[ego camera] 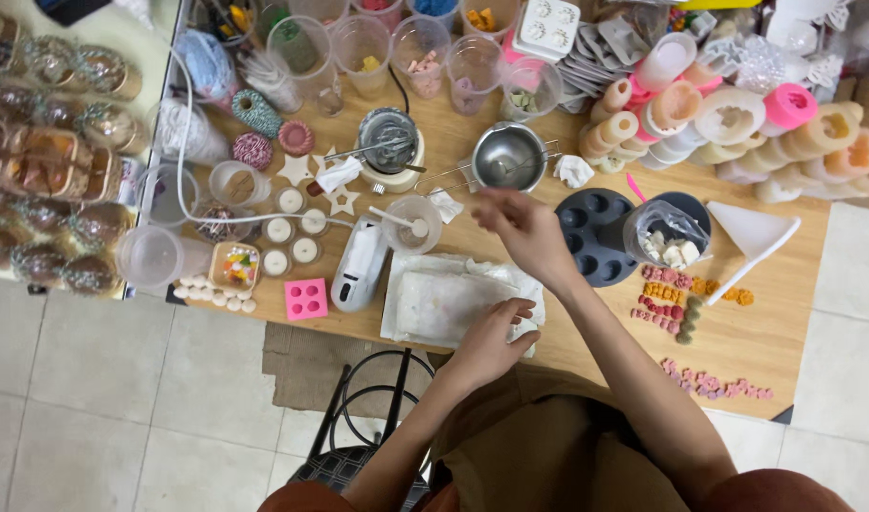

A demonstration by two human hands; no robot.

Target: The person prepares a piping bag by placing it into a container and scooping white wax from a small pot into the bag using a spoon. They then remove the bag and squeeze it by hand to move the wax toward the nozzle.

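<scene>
Pale floor tiles surround a crowded wooden table [785,332] of craft supplies. The left hand [491,341] presses flat, fingers [515,308] spread and holding nothing, on a white cloth-wrapped slab [444,303]. The right hand [525,232] hovers just beyond it, fingers loosely curled; I cannot tell whether they pinch anything. Ahead of those fingers stands a small steel pot [508,156], and to their right a dark round mould tray [596,237] with empty cups. Judging by this, pouring is not done there, while the small white candles [292,237] far left of the left hand look already filled. A pink mould [305,299] lies nearer.
</scene>
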